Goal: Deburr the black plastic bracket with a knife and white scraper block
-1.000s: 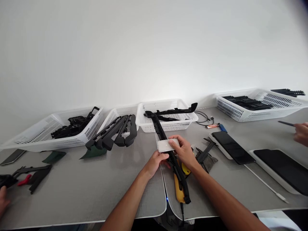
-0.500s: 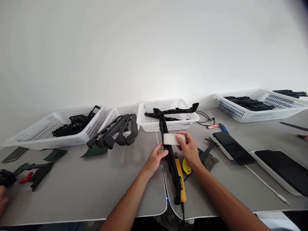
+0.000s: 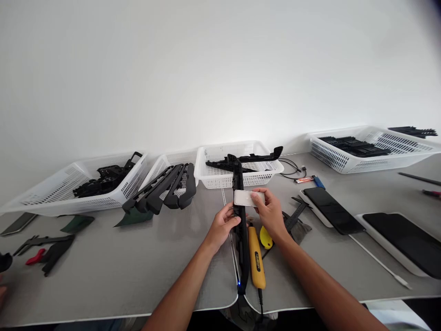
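My left hand (image 3: 223, 226) grips a long black plastic trim piece (image 3: 243, 246) near its middle, with thumb and fingers around it. This piece stands lengthwise in front of me, its hooked upper end overlapping the middle basket. A pale flat rectangular block (image 3: 244, 198) is in my right hand (image 3: 269, 210), thumb on top. The block lies crosswise over the black piece; whether the two touch I cannot tell. Just right of the piece lies a yellow-handled corded tool (image 3: 256, 262). Beside it are a yellow rounded item (image 3: 266, 237) and a dark caliper (image 3: 295, 218), partly behind my right hand.
White baskets with black parts line the wall: left (image 3: 120, 202), middle (image 3: 220, 182), right (image 3: 347, 166). Several dark grey trim pieces (image 3: 158, 195) overhang another basket. Two phones (image 3: 334, 209) (image 3: 406, 241) rest on white blocks at right. Another person's hand (image 3: 2, 294) shows at far left.
The black trim piece has turned: its lower end swung left, away from the yellow tool, and its upper end shifted right. At far left, the other person's hand and black item moved left.
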`<state>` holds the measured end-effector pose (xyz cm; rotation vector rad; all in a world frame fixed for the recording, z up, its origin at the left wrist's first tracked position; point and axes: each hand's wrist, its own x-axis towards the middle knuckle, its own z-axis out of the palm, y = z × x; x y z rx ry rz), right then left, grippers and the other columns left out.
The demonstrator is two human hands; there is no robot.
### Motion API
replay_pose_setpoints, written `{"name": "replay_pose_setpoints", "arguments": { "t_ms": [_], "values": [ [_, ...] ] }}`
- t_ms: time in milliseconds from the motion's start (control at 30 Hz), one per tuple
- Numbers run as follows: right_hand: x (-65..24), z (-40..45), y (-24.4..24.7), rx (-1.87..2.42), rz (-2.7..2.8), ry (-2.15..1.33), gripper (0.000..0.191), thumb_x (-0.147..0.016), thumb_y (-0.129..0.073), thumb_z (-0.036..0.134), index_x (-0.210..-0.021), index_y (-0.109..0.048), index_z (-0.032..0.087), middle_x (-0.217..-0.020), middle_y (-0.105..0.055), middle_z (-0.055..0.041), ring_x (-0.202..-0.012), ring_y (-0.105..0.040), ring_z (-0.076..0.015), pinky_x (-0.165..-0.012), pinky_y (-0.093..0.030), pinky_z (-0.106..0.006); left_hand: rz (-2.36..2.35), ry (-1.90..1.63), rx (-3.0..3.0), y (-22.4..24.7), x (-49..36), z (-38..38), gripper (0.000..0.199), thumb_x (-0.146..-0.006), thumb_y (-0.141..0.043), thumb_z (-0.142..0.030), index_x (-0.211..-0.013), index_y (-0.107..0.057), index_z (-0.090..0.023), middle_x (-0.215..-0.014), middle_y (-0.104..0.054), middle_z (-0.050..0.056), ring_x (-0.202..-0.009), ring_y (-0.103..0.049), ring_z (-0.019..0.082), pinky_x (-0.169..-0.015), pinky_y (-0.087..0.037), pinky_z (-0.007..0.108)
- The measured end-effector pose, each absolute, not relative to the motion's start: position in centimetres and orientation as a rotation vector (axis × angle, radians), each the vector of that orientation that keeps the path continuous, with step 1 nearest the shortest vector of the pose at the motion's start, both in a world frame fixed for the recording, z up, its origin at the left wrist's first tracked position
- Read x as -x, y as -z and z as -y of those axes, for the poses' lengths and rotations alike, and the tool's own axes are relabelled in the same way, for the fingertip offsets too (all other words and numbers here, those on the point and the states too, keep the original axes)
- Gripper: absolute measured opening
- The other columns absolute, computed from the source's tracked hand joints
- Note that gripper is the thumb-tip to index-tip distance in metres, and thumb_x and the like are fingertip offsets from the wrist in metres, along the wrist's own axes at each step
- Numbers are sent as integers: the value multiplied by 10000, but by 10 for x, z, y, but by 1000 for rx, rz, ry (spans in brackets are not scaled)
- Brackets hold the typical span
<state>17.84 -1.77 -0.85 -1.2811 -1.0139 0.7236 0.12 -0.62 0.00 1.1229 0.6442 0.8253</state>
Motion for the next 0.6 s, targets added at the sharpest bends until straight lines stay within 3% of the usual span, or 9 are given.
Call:
{"name": "replay_pose_setpoints", "arguments": {
  "t_ms": [133, 267, 433, 600],
  "values": [
    [-171, 20, 6, 1274, 1123, -776, 415, -898, -666, 600, -1043, -677, 211, -740, -613, -1, -614, -500, -149, -548, -425, -256, -728, -937, -1137, 5, -2, 4, 456, -776, -816, -322, -1197, -726, -173, -1248, -754, 117, -1150, -700, 308, -1006, -515, 397],
    [-170, 21, 6, 1289, 1125, -764, 443, -894, -664, 613, -1047, -683, 198, -718, -588, 6, -606, -482, -140, -531, -401, -249, -758, -987, -1143, 7, -3, 3, 460, -769, -821, -306, -1202, -738, -176, -1246, -758, 112, -1209, -671, 309, -1048, -497, 398],
    [-180, 17, 8, 1322, 1008, -711, 468, -898, -643, 638, -1062, -661, 200, -654, -478, 40, -586, -447, -134, -525, -392, -246, -701, -966, -1082, 1, -1, 2, 638, -789, -819, -358, -1381, -640, -198, -1269, -737, 125, -927, -769, 268, -862, -576, 388],
    [-179, 18, 8, 1305, 1024, -773, 457, -901, -633, 645, -1038, -654, 209, -643, -479, 43, -562, -441, -129, -506, -376, -242, -708, -956, -1027, -3, 0, 4, 637, -762, -848, -363, -1332, -609, -209, -1205, -742, 107, -792, -774, 237, -765, -584, 362]
  ]
}}
